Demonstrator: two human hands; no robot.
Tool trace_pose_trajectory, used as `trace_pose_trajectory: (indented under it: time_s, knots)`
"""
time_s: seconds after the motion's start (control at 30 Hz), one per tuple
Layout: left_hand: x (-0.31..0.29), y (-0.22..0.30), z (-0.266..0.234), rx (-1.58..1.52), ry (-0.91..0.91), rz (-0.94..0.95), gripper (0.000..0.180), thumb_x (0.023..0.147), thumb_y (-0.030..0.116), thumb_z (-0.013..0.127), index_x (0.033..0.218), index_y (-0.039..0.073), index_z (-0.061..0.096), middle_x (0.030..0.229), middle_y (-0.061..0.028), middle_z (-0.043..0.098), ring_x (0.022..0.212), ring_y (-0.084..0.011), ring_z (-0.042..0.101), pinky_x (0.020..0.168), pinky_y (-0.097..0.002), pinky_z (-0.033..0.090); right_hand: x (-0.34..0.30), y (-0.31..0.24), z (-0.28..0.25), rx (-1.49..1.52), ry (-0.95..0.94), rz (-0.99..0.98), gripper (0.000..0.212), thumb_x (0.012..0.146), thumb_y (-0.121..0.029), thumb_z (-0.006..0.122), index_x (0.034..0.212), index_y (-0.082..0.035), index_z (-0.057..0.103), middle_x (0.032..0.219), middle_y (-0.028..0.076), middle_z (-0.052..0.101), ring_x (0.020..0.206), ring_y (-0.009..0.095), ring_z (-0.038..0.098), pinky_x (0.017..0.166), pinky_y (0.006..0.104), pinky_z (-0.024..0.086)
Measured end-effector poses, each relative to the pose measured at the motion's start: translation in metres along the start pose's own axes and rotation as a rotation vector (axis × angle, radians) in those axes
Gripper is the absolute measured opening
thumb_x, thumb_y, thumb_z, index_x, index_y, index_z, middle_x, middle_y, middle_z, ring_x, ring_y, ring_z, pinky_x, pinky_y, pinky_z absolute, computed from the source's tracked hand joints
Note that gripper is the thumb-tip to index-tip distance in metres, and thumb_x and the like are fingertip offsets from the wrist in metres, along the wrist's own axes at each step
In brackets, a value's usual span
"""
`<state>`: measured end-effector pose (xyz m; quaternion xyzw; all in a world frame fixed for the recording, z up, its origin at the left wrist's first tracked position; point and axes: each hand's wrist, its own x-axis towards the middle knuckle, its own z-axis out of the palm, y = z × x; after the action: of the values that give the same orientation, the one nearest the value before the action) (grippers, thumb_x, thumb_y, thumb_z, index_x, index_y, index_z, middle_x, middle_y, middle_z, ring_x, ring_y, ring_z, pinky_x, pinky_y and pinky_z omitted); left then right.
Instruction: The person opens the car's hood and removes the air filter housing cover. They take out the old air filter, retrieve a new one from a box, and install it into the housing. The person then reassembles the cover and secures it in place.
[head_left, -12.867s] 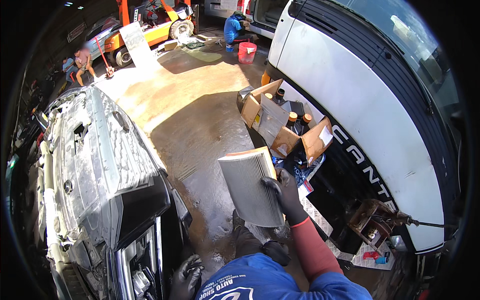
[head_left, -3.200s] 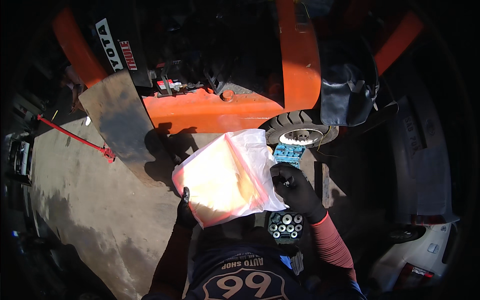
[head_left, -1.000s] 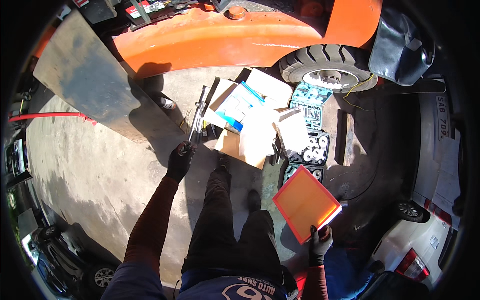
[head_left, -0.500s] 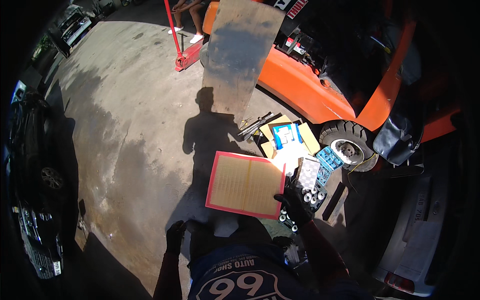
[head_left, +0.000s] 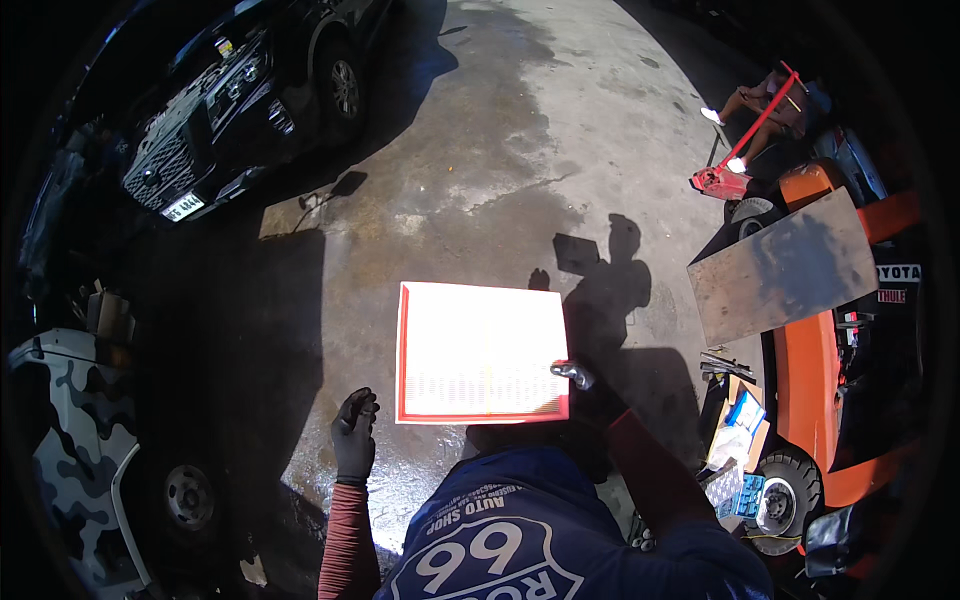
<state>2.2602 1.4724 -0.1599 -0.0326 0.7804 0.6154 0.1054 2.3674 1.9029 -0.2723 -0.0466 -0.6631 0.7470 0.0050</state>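
Note:
A rectangular panel air filter (head_left: 485, 350) with a red-orange rim is in front of my body, its pleated face glaring white in the sun. My right hand (head_left: 588, 392), in a dark glove, grips the filter by its right edge, with the thumb laid over the rim. The other fingers are hidden behind it. To the left of the filter and apart from it hangs my left hand (head_left: 355, 436), also gloved. Its fingers are loosely bent and hold nothing.
A dark car (head_left: 230, 110) stands at the upper left, a camouflage-painted vehicle (head_left: 85, 450) at the lower left. On the right are an orange vehicle (head_left: 808, 365), a board (head_left: 785, 270), a blue tool case (head_left: 742, 497) and a red floor jack (head_left: 722, 183). A person (head_left: 775, 110) sits beyond.
My view and body have turned left, toward the dark car. The filter has come round with my right hand, its face now brightly sunlit. My left hand has come up beside it, still empty.

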Motion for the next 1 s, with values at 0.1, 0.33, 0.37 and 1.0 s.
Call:
trace_pose_trajectory:
  time_s: [0.1,0.33,0.37,1.0]
  knots:
    - [0.024,0.030,-0.083,0.109,0.138,0.186,0.035,0.099,0.004,0.064,0.134,-0.002,0.063,0.124,-0.0125,0.070,0.106,-0.0197,0.069,0.094,-0.0327,0.055,0.112,-0.007,0.081,0.502,-0.171,0.393,0.039,0.095,-0.020,0.069,0.128,0.002,0.065,0.124,0.013,0.071,0.115,0.024,0.067,0.105,0.0384,0.051]
    - [0.086,0.075,-0.267,0.857,0.395,0.422,0.083,0.071,0.016,0.085,0.147,0.004,0.052,0.150,-0.0245,0.050,0.136,-0.0445,0.051,0.113,-0.0515,0.042,0.352,-0.043,0.300,0.510,-0.517,0.673,0.050,0.089,-0.018,0.067,0.131,0.009,0.061,0.123,0.020,0.071,0.113,0.029,0.069,0.103,0.0424,0.052]
    - [0.099,0.081,-0.292,0.896,0.393,0.377,0.081,0.071,0.017,0.084,0.145,0.006,0.054,0.150,-0.0243,0.050,0.137,-0.0457,0.049,0.113,-0.0533,0.042,0.388,-0.043,0.332,0.467,-0.575,0.690,0.051,0.088,-0.017,0.067,0.131,0.009,0.061,0.123,0.020,0.071,0.113,0.029,0.069,0.103,0.0428,0.052]
    - [0.471,0.108,-0.831,1.152,0.257,0.333,0.053,0.067,0.019,0.087,0.117,0.019,0.073,0.131,-0.0118,0.066,0.127,-0.0359,0.060,0.110,-0.0587,0.044,0.902,0.000,0.976,-0.064,-1.166,0.949,0.035,0.090,-0.027,0.075,0.109,0.003,0.074,0.101,0.009,0.076,0.092,0.015,0.071,0.090,0.0315,0.054]
